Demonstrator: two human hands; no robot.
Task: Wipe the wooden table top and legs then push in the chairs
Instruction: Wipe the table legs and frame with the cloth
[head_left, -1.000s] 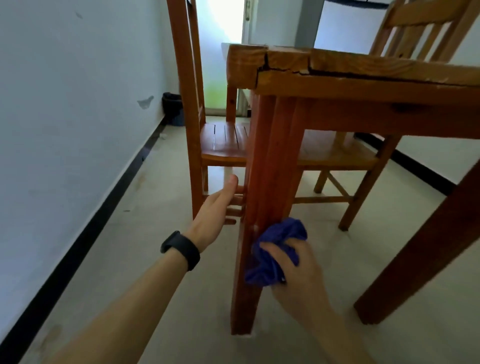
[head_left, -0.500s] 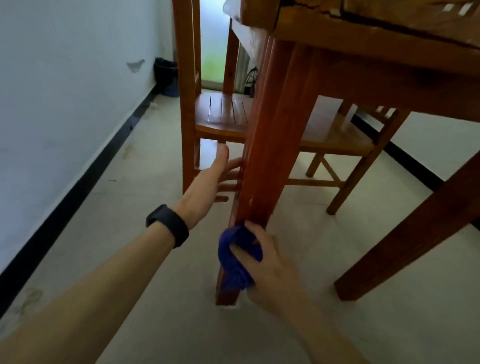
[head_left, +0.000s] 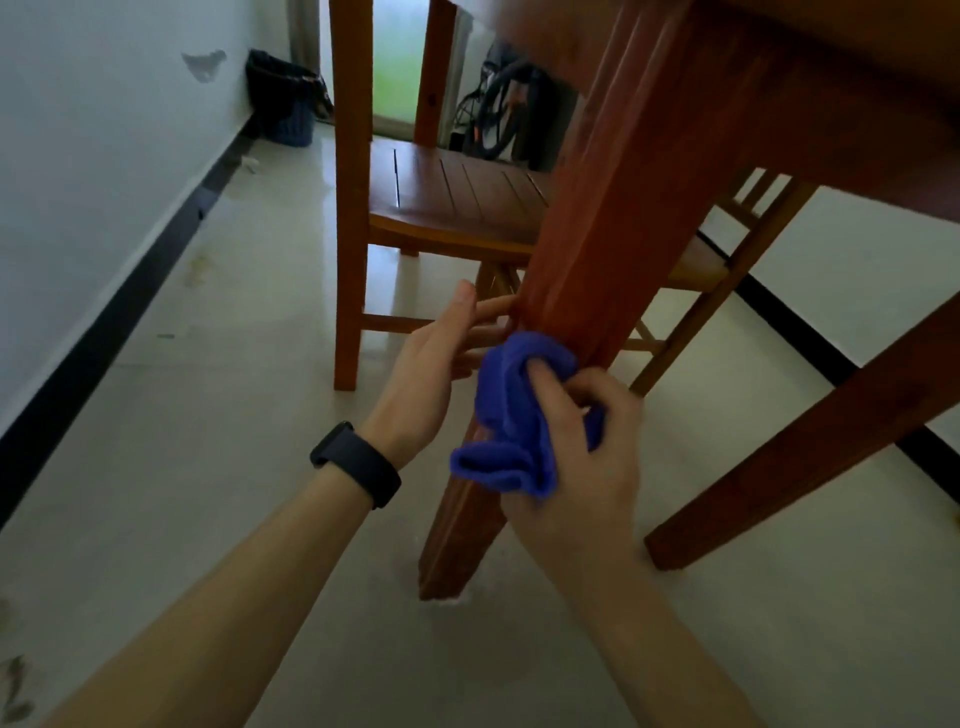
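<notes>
Wiping: my right hand (head_left: 587, 457) grips a bunched blue cloth (head_left: 514, 415) and holds it against the near table leg (head_left: 613, 249), roughly midway down the part I can see.
Right hand state: fingers curled round the cloth, index finger laid over the top of the bundle; a loose fold hangs out at the lower left.
Left hand state: my left hand (head_left: 431, 374) is flat, thumb up, fingers straight and close together, reaching to the left edge of the same leg just above the cloth. The fingertips are partly hidden by the cloth, so I cannot confirm firm contact.
Left wrist: black band (head_left: 356, 465).
Near leg: reddish wood, square section, foot on the pale floor (head_left: 208, 467), with a whitish mark round the foot.
Table: seen from underneath; the apron (head_left: 831, 104) crosses the upper right, blurred at the top.
Second table leg (head_left: 831, 431): to the right, well apart from the first, foot on the floor.
First chair (head_left: 457, 202): behind the near leg, slatted seat reaching in beside it.
Second chair (head_left: 696, 265): further right, mostly hidden by the table.
Bin (head_left: 283, 98): dark, at the far end against the white wall (head_left: 78, 156), which has a black skirting.
</notes>
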